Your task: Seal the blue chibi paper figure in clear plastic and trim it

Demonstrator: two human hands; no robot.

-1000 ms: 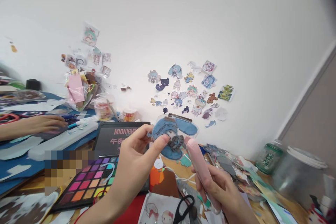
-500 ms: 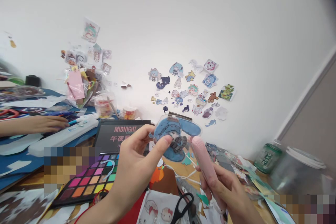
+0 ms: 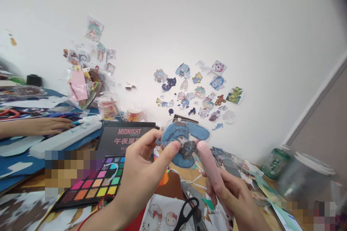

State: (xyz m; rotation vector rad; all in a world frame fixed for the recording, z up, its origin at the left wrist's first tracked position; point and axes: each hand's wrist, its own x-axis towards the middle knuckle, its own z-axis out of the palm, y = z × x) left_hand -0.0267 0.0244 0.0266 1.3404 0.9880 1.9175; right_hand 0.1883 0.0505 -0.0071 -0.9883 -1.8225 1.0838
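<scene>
My left hand point(image 3: 148, 162) pinches a clear-edged cartoon character cutout point(image 3: 175, 133) between thumb and fingers, holding it upright above the table. The figure is mostly blue, with a dark grey patch low on its front. My right hand point(image 3: 234, 193) is closed round a thick pink stick-shaped tool point(image 3: 213, 171), whose kind I cannot make out. Its rounded tip meets or nearly meets the cutout's right edge; contact is unclear. Below the hands lie black-handled scissors point(image 3: 187, 213) on a printed cartoon sheet point(image 3: 161, 216).
An open eyeshadow palette point(image 3: 89, 187) is at left, beside a white case point(image 3: 66, 139). Another person's hand point(image 3: 51, 126) rests on the blue mat point(image 3: 8, 178). Cutouts point(image 3: 200, 92) cover the wall. A green can point(image 3: 275, 162) and clear tub point(image 3: 306, 173) stand right.
The cutout has shifted slightly right and turned a little in my left hand. The pink tool stays by its edge, and the other person's hand has moved slightly.
</scene>
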